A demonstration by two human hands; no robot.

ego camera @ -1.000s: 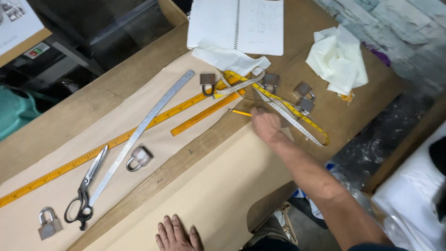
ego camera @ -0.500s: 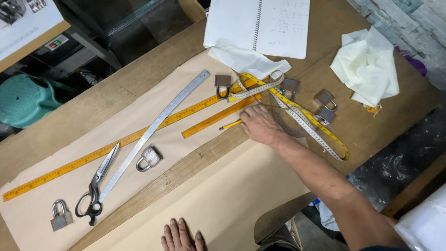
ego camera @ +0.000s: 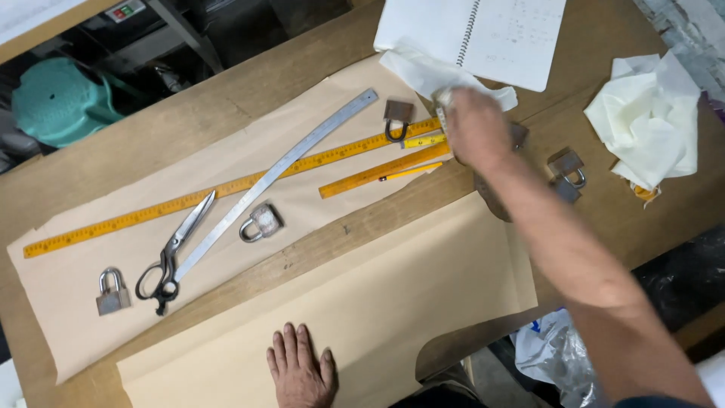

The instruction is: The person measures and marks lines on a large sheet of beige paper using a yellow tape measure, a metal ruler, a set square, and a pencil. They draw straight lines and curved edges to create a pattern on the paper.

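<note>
- Up at the far side of the brown wooden table (ego camera: 226, 113), the right hand (ego camera: 476, 128) reaches out over the end of the long yellow ruler (ego camera: 226, 189); it is blurred, and its fingers seem to close on the pale measuring tape (ego camera: 444, 98), though whether they truly grip it I cannot tell.
- Just beside that hand lie the short yellow ruler (ego camera: 381, 171) and a brown padlock (ego camera: 397, 119) with its shackle pointing toward the person.
- Past the fingers sits a crumpled white cloth strip (ego camera: 423, 72), and on it the open spiral-bound notebook (ego camera: 498, 38).
- To the right of the forearm rest two grey metal padlocks (ego camera: 568, 174), close together, and farther right a heap of crumpled white paper (ego camera: 649, 121).
- Low in the view, the left hand (ego camera: 300, 370) lies flat, fingers released and spread, on the large tan paper sheet (ego camera: 393, 302) nearest the person.
- Well to the left, a second tan paper sheet (ego camera: 75, 272) carries a curved steel ruler (ego camera: 279, 170), grey metal scissors (ego camera: 175, 253) touching its lower end, a silver padlock (ego camera: 260, 223) just beside the curve, and another silver padlock (ego camera: 112, 292) near the left edge.
</note>
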